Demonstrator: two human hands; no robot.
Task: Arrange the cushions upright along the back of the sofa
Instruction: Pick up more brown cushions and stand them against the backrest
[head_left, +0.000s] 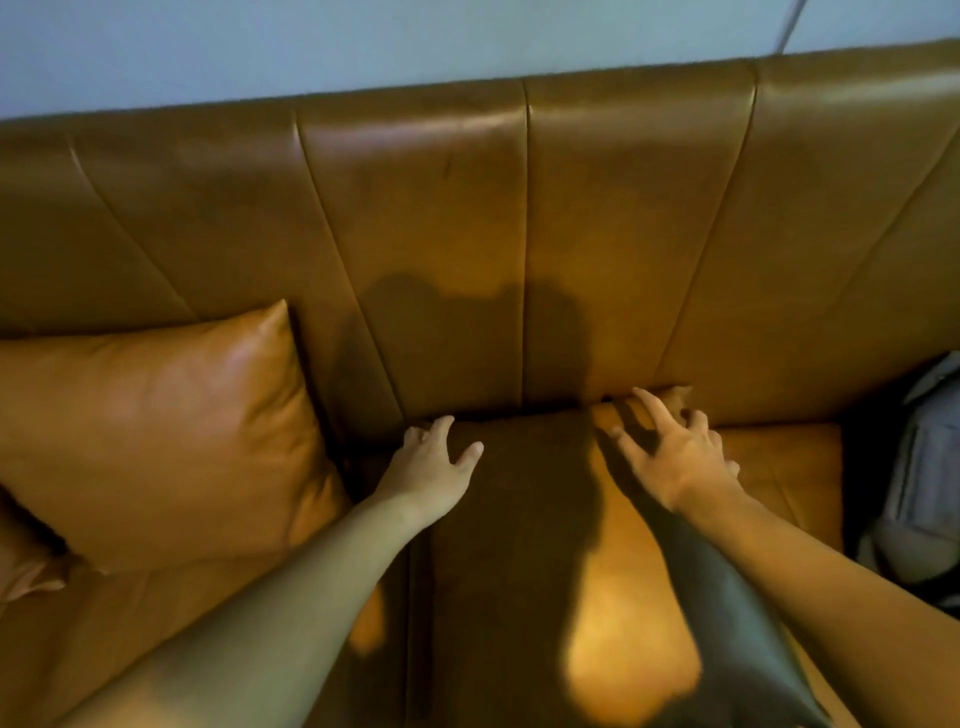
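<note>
Right now your left hand (431, 467) and right hand (675, 457) reach over a flat tan leather cushion (644, 649) lying on the seat of the tan leather sofa (415, 208), its far edge touching the backrest. Your left fingers (470, 452) are spread and loose near the cushion's far left corner, gripping nothing. Your right fingers (652, 410) are splayed at the far right corner, empty as well, though shadow blurs the contact. Another tan leather cushion (156, 441) leans against the backrest at left. A grey bag (919, 467) sits at right.
</note>
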